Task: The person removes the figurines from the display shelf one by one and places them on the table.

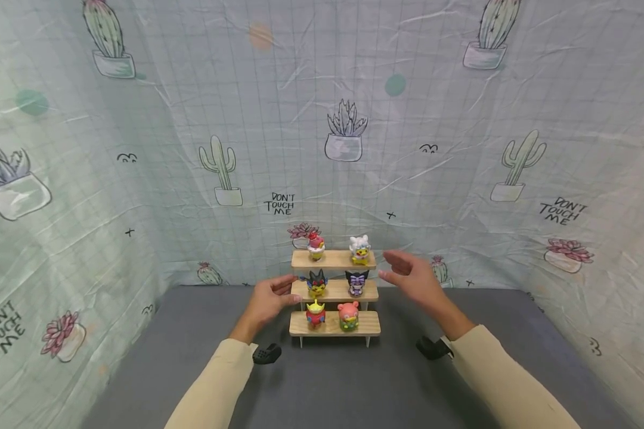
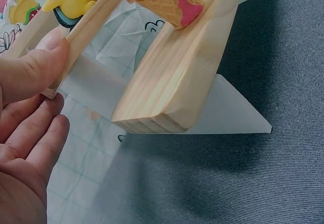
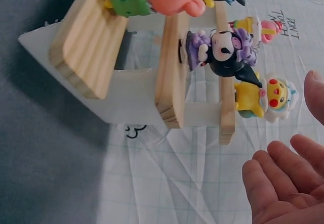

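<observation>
A three-tier wooden display shelf (image 1: 335, 328) with white supports stands on the grey table, two figurines on each tier. My left hand (image 1: 267, 302) pinches the left end of the middle board (image 2: 91, 24), thumb on top and fingers below. Next to it is a yellow figurine (image 1: 317, 285) in a dark costume. My right hand (image 1: 418, 285) is beside the shelf's right end with fingers extended, apart from it. Nearest to that hand are a yellow figurine (image 3: 271, 96) with a white fluffy hood and a purple-and-black figurine (image 3: 223, 47).
The top left holds a pink figurine (image 1: 316, 245). On the bottom tier sit a three-eyed alien figurine (image 1: 315, 316) and a pink-and-green figurine (image 1: 349, 317). Behind the shelf hangs a cactus-print cloth (image 1: 322, 190). Grey table surface (image 1: 327, 387) lies in front.
</observation>
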### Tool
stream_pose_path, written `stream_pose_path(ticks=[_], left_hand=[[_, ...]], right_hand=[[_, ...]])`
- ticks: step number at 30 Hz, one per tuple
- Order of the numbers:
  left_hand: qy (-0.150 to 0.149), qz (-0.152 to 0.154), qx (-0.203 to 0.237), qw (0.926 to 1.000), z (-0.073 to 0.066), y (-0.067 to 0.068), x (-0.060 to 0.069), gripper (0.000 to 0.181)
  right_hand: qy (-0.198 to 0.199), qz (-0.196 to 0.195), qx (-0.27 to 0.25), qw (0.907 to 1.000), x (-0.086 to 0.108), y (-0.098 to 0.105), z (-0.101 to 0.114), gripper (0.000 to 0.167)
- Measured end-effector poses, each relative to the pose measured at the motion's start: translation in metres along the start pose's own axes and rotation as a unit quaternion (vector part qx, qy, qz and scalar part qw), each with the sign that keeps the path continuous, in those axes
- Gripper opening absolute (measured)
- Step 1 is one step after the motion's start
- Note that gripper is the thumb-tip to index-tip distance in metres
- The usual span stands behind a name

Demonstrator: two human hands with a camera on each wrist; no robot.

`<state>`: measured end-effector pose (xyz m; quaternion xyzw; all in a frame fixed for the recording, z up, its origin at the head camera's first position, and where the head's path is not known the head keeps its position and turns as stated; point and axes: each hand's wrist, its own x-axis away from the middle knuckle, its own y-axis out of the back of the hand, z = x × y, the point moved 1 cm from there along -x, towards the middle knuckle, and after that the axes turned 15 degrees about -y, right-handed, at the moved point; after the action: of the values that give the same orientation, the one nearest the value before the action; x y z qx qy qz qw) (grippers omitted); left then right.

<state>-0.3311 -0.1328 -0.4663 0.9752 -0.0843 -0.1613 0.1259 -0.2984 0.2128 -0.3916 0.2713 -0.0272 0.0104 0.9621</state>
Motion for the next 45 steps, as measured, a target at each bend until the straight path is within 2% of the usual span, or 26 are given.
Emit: stream_pose_path(ticks=[9, 13, 17, 24, 33, 39, 45], left_hand=[[0.003, -0.006, 0.005, 1.0, -0.001, -0.002, -0.001, 0.062], [0.002, -0.008, 0.004, 1.0, 0.0, -0.002, -0.002, 0.061], [0.001, -0.004, 0.0, 1.0, -0.001, -0.001, 0.0, 0.06], [-0.002, 0.001, -0.005, 1.0, -0.005, -0.001, 0.001, 0.059], [0.007, 0.0, -0.008, 0.9999, -0.003, -0.001, 0.002, 0.058], [0.007, 0.0, -0.002, 1.0, -0.004, -0.001, 0.0, 0.06], [0.021, -0.002, -0.005, 0.9998, -0.003, 0.001, -0.002, 0.061]], right_hand=[[-0.025, 0.001, -0.034, 0.9991, -0.011, -0.004, 0.009, 0.065], [-0.028, 0.013, -0.051, 0.9982, -0.015, -0.006, 0.011, 0.065], [-0.031, 0.027, -0.066, 0.9969, -0.019, -0.007, 0.013, 0.066], [-0.046, 0.029, -0.081, 0.9952, -0.031, -0.009, 0.017, 0.063], [-0.07, 0.05, -0.119, 0.9891, -0.044, -0.016, 0.022, 0.065], [-0.077, 0.052, -0.145, 0.985, -0.052, -0.02, 0.027, 0.068], [-0.083, 0.044, -0.165, 0.9818, -0.059, -0.025, 0.03, 0.065]])
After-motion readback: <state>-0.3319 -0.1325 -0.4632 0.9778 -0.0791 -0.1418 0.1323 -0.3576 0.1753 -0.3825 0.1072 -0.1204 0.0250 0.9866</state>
